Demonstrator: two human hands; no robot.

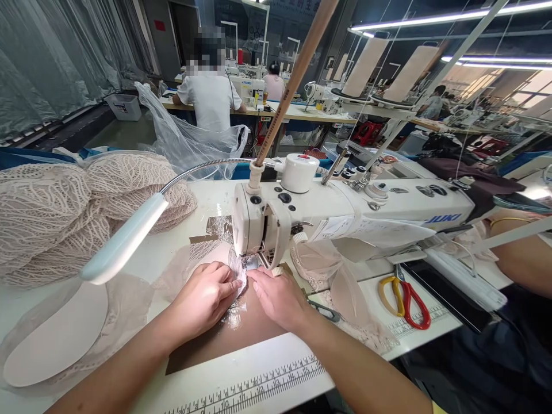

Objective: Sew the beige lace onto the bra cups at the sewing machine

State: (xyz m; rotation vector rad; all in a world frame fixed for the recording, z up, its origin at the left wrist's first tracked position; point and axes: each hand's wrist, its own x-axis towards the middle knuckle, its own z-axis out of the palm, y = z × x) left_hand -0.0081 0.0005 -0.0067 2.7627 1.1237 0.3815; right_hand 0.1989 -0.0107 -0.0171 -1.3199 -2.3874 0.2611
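A pale lace fabric piece [222,253] lies under the needle area of the white sewing machine [353,204], lit by the lamp. My left hand [204,299] is closed on it, thumb and fingers pinching its edge just left of the presser foot [250,262]. On the other side, my right hand [278,296] has its fingers together, with the tips at the fabric's edge close to the foot. Its grip is partly hidden. Beneath both hands is a shiny brown sheet [254,319]. Left of my left arm, a beige foam cup [58,333] rests on sheer fabric.
A bent lamp [125,238] reaches over the left side. Lace bundles [47,213] are piled behind it. Red-and-yellow scissors [405,299], more lace cups [349,287] and a dark phone-like slab [444,293] lie right. A printed ruler [254,388] runs along the front. Another person's arm [524,256] is at right.
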